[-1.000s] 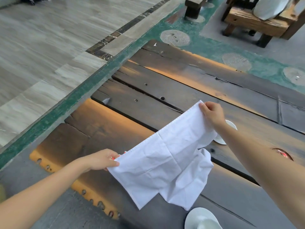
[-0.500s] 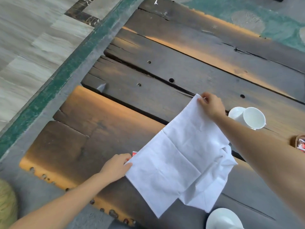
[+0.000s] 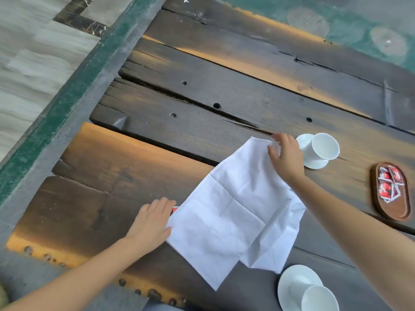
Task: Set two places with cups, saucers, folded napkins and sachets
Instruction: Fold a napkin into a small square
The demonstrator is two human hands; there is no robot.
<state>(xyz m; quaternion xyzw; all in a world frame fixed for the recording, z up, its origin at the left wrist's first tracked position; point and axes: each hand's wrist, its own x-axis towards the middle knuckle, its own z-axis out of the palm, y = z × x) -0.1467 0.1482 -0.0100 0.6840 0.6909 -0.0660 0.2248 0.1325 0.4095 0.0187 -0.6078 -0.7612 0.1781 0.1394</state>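
Your plank table [image 3: 157, 122] carries the white napkin [image 3: 233, 212] spread slantwise, its right side doubled and rumpled. Your right hand [image 3: 285, 153] pinches the far corner and your left hand [image 3: 152, 221] pinches the near-left edge, likely to pull it flat for folding. The far cup [image 3: 325, 145] and near cup [image 3: 314, 297] flank it on saucers. The tray [image 3: 390, 212] on the right holds the sachets [image 3: 388, 185].

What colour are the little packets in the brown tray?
The packets are red and white; head view.

Looks like a café: rustic plank table [image 3: 224, 86], sachet tray [image 3: 395, 211], tiled floor [image 3: 33, 63].
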